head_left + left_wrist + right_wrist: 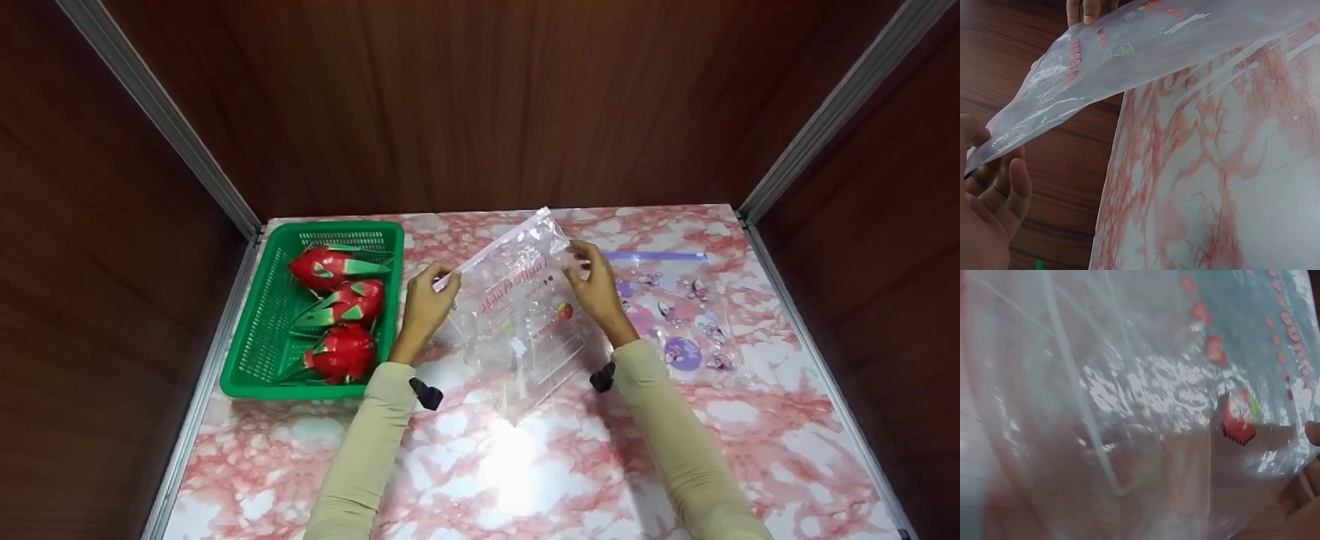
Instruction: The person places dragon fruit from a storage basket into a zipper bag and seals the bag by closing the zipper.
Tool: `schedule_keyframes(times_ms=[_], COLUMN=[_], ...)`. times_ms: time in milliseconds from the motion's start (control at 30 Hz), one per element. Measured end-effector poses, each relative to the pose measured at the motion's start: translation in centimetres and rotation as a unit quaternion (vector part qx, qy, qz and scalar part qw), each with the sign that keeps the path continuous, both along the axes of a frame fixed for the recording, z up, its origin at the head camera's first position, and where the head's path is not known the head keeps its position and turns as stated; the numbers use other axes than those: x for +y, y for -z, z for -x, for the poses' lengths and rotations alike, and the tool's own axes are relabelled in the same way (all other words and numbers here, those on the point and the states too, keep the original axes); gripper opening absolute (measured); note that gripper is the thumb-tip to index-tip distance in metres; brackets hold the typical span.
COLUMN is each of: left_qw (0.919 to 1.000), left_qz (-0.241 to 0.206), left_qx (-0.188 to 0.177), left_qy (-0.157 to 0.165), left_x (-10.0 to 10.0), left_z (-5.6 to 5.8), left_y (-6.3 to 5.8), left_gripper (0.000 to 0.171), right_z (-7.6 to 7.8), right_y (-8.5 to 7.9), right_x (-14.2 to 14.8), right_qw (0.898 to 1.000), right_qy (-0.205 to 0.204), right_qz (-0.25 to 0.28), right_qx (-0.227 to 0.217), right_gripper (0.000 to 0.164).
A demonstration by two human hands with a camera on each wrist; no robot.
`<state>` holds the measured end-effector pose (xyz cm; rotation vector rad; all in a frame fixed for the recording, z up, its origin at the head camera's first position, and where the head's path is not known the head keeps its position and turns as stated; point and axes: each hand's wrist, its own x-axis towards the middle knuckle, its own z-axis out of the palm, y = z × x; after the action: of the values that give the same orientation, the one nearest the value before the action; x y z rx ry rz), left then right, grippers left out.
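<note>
Both hands hold up a clear zip bag point(517, 307) with red lettering, a printed strawberry and a pale pink top strip, tilted above the table. My left hand point(429, 304) pinches its upper left corner between thumb and fingers. At the bag's right edge, a little below the top corner, my right hand point(596, 289) pinches the film. In the left wrist view the bag point(1095, 73) stretches from the left hand point(994, 191) toward the other hand's fingers. The bag's film point(1145, 399) fills most of the right wrist view, where only part of the right hand point(1303, 506) shows.
A green basket point(247, 375) at the left holds three red dragon fruits point(341, 354) with green leaves. Flat on the table at the right lies another clear bag point(682, 319) with a purple strip and cartoon prints. Dark wood panels point(480, 105) enclose the marbled table point(435, 480).
</note>
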<state>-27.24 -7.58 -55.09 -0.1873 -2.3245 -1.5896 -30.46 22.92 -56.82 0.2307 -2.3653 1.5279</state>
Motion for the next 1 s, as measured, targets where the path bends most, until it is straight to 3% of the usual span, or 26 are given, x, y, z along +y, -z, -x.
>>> schedule_keyframes(times_ms=[167,467,1000], left_qw=[0.9994,0.9901,0.9733], left_qz=[0.021,0.089,0.138], left_qx=[0.024,0.093,0.176], left_qy=[-0.013,-0.056,-0.051], left_x=[0.4,1.7,4.2], left_z=[-0.3,-1.0,-2.3], left_y=[0.0,0.0,0.1], left_gripper=[0.011,0.011,0.008], right_z=[-0.3,-0.8,-2.4], right_y=[-0.3,-1.4,-2.7], right_x=[-0.9,-3.3,-6.8], right_qw=[0.999,0.999,0.991], right_qy=[0.007,-0.042,-0.122], right_qz=[-0.033,0.006,0.028], right_qx=[0.02,-0.004,-0.05], right_gripper=[0.05,0.044,0.035])
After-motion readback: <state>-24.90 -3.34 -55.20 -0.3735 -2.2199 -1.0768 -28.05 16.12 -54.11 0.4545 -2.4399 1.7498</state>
